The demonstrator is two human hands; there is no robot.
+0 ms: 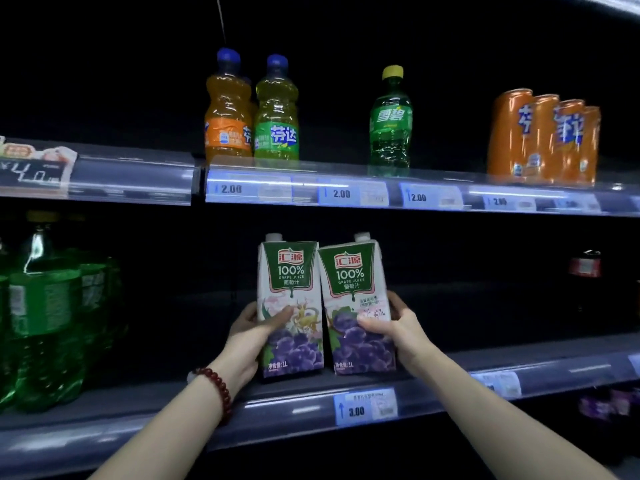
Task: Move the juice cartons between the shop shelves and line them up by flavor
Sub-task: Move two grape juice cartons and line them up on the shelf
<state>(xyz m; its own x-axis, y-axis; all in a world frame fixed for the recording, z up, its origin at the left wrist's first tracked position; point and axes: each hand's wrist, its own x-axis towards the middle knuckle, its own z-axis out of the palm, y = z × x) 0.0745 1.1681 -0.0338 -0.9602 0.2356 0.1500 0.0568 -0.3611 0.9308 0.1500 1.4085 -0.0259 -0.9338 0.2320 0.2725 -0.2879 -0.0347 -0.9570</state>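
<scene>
Green bottles (45, 317) far left on middle shelf (298, 408), packed close, dim. Bead bracelet (216, 388) on left wrist. Left hand (247, 336) wrapped round left carton (289, 306): thumb across front, fingers out of sight behind the far side. Carton upright, base looks down on shelf near front lip, grape print facing out. Right carton (356, 306) just beside, tops leaning apart a little, lower edges touching or nearly so; cannot tell which. Tilted slightly, top toward right. Right hand (394, 327) gripping it the same way, thumb on front, fingers round right side. Both labelled grape juice, so flavor matched. Price tag (365, 407) reading 3.00 on rail just below. Dark bottle (585, 268) far right, well apart. Upper shelf (104, 171): orange bottle (227, 109), yellow-green bottle (277, 112), green soda (391, 119), orange cans (545, 136).

Judged step: squaring the pair into a row.

Risks from here:
- Tipping of right carton on release, given the lean; tall, narrow base.
- Sliding off front lip if pulled forward during squaring; both close to edge.
- Knock-on between cartons if one pushed hard sideways.
- Uneven facing if released before fronts level.
</scene>
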